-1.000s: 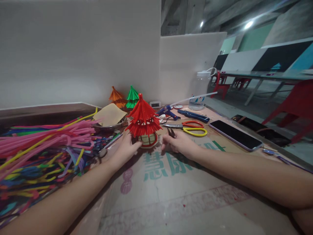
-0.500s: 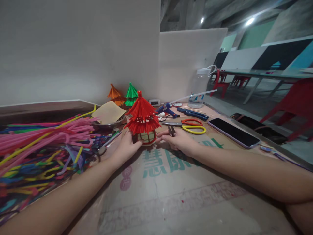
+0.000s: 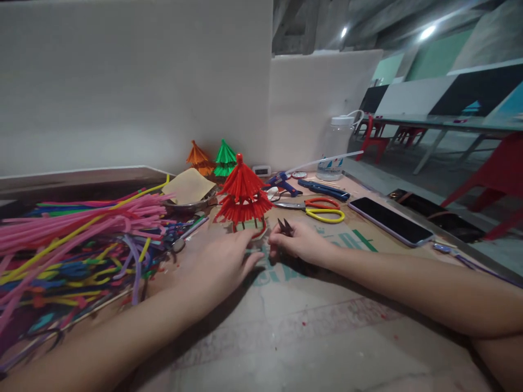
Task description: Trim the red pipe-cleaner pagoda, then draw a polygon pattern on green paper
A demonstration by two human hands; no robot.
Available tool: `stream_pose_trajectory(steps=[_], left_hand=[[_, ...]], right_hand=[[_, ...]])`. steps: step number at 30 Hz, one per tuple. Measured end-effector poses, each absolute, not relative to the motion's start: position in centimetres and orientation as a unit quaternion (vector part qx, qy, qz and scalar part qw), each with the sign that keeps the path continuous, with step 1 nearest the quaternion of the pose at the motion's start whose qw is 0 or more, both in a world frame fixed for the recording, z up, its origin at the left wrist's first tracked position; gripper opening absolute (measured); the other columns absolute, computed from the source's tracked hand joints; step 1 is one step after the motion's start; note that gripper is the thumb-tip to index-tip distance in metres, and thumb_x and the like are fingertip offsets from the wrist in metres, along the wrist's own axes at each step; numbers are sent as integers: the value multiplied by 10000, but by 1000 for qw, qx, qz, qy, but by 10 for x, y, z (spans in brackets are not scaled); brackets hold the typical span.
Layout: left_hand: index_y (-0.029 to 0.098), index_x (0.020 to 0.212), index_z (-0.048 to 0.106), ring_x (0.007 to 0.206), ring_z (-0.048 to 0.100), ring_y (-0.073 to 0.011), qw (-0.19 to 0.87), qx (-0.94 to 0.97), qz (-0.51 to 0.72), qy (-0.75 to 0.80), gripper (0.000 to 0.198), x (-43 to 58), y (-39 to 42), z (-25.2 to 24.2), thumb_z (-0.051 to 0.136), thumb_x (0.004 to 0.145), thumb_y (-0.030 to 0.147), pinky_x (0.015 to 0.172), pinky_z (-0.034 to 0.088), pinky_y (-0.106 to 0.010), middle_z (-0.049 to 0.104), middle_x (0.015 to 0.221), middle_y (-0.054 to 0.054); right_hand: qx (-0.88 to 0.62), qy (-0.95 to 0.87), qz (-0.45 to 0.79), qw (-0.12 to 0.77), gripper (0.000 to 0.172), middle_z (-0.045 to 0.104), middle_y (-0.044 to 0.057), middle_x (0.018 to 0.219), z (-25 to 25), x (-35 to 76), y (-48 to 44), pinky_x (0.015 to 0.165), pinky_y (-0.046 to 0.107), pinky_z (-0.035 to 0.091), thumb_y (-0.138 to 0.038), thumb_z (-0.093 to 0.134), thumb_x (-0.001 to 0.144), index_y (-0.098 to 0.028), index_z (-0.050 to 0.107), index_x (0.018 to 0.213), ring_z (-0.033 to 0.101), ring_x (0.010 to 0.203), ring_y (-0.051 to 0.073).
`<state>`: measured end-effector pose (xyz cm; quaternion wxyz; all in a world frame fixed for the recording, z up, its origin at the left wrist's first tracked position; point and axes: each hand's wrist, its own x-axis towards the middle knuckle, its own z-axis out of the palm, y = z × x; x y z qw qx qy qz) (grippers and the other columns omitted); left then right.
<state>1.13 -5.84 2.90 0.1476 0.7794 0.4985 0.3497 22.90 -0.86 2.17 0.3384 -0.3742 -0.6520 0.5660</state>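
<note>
Table (image 3: 327,348) with printed surface, upright red pagoda model (image 3: 244,188), scissors (image 3: 327,216), phone (image 3: 390,220), clear bottle (image 3: 330,148), blue glue gun (image 3: 289,186)

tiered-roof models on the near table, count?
3: red one just beyond the left hand, green one behind it, orange one left of the green. Anything fully behind the red roof would be hidden.

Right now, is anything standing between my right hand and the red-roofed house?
Nothing visible: a small gap separates your right hand, which holds a dark pointed tool, from the red-roofed house. Your left hand is beside that gap, partly hiding the house's base.
</note>
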Motion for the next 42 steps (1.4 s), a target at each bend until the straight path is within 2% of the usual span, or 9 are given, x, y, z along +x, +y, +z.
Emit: stream_pose_trajectory(steps=[2, 4, 13, 18, 22, 26, 33, 37, 42], left_hand=[[256, 1300, 717, 895, 713, -319, 182, 786, 341, 483, 515, 18, -59, 30, 781, 809, 394, 873, 555, -434, 792, 1017, -94], [260, 1325, 709, 948, 719, -293, 226, 785, 345, 461, 504, 22, -56, 28, 738, 844, 406, 874, 561, -396, 794, 1105, -82], [192, 925, 787, 808, 703, -232, 358, 737, 364, 444, 281, 26, -50, 19, 642, 867, 425, 732, 583, -334, 757, 844, -37], [192, 791, 724, 738, 681, -208, 377, 733, 356, 441, 369, 25, -48, 19, 554, 947, 480, 732, 555, -322, 737, 756, -34], [200, 835, 724, 781, 699, -215, 370, 736, 341, 453, 326, 23, -44, 12, 544, 937, 452, 752, 546, -324, 772, 819, -43], [214, 781, 763, 724, 716, -209, 363, 759, 267, 470, 245, 14, -37, 13, 642, 873, 406, 678, 537, -299, 783, 780, -25], [169, 859, 701, 756, 679, -167, 222, 791, 156, 548, 249, -54, 5, 32, 734, 965, 393, 766, 581, -348, 703, 811, 3], [164, 1057, 701, 925, 706, -202, 165, 776, 213, 571, 241, -68, 20, 27, 678, 1012, 400, 856, 602, -403, 722, 1042, -49], [168, 1155, 719, 1042, 724, -259, 156, 771, 322, 527, 228, -42, 12, 9, 615, 982, 275, 932, 586, -424, 762, 1155, -69]], right_hand=[[-366, -654, 575, 329, 207, 707, -8, 605, 22, 228, -11, 408, 189, 300, -344, 761, 826, -179, 651, 766, 500, 437, 71], [-359, -650, 585, 326, 228, 692, -20, 600, 22, 228, -13, 389, 192, 289, -379, 760, 831, -176, 667, 785, 436, 402, 57], [-319, -629, 631, 323, 521, 698, 1, 646, 17, 230, -16, 359, 202, 255, -637, 734, 823, -148, 744, 1003, 303, 373, 41], [-320, -656, 612, 303, 493, 716, 19, 657, 15, 229, -19, 368, 200, 244, -636, 735, 841, -149, 753, 916, 331, 392, 47], [-326, -677, 584, 307, 438, 763, 63, 735, 17, 229, -24, 404, 212, 282, -587, 712, 884, -151, 738, 857, 422, 435, 61], [-363, -667, 544, 357, 366, 689, 5, 639, 22, 232, -12, 451, 221, 369, -532, 700, 901, -166, 706, 886, 526, 482, 95], [-459, -619, 499, 397, 136, 609, -52, 586, 23, 236, 23, 397, 203, 279, -247, 709, 883, -161, 679, 984, 423, 428, 64], [-464, -623, 512, 367, 257, 661, -27, 619, 23, 229, 31, 406, 198, 297, -203, 743, 833, -159, 702, 1084, 500, 469, 83], [-446, -632, 527, 352, 233, 645, -42, 635, 24, 219, 40, 455, 213, 360, -249, 837, 713, -175, 657, 842, 520, 500, 92]])
